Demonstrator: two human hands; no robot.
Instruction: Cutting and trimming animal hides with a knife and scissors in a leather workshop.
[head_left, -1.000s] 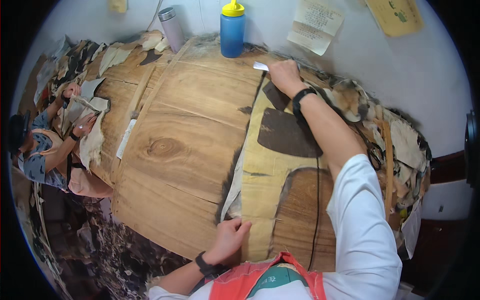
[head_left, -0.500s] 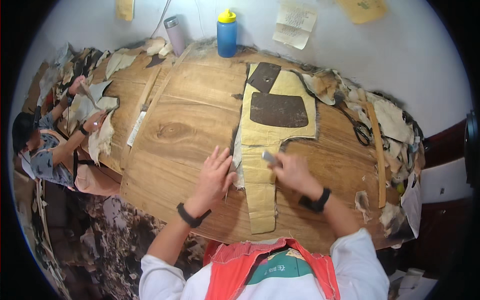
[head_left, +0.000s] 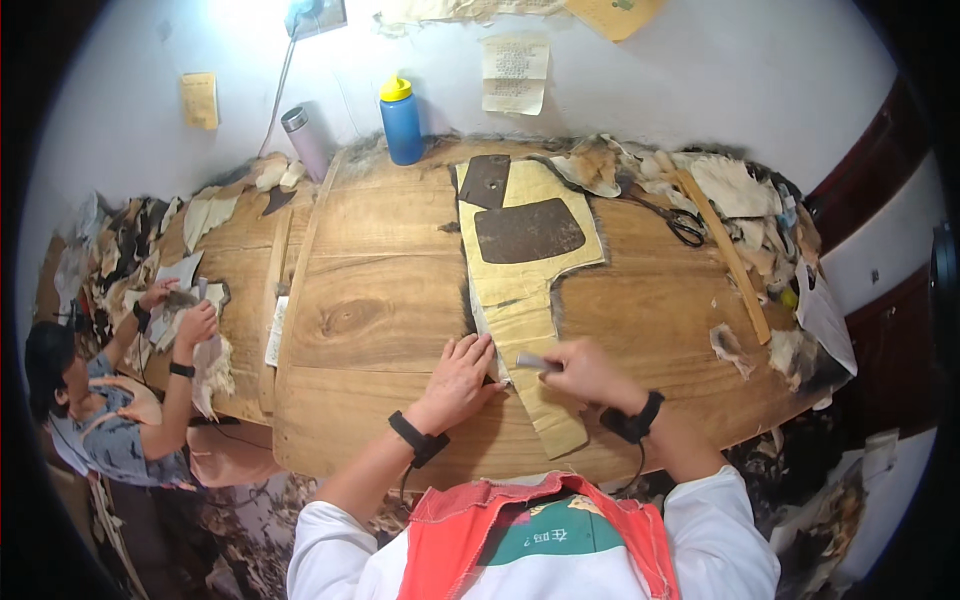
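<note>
A yellow pattern piece (head_left: 515, 290) lies on the wooden table, with dark fur and pale skin showing along its edges. Two dark brown flat plates rest on its far part: a smaller one with a hole (head_left: 488, 182) and a larger curved one (head_left: 530, 232). My left hand (head_left: 457, 382) lies beside the pattern's left edge, fingers stretched out and thumb toward the pale skin there. Over the pattern's narrow near part, my right hand (head_left: 590, 375) is closed round a short grey tool (head_left: 538, 362); its exact kind cannot be made out.
Black-handled scissors (head_left: 685, 228) and a wooden strip (head_left: 725, 255) lie to the right, by heaped fur scraps (head_left: 745, 185). A blue bottle (head_left: 402, 125) and a pinkish tumbler (head_left: 306, 145) stand at the back. At far left a co-worker (head_left: 120, 400) handles fur pieces.
The view has shifted. The pattern now lies tilted, its near end turned rightward. My left hand has come closer to the pattern's edge; my right hand still grips the tool, now nearer the pattern's near end.
</note>
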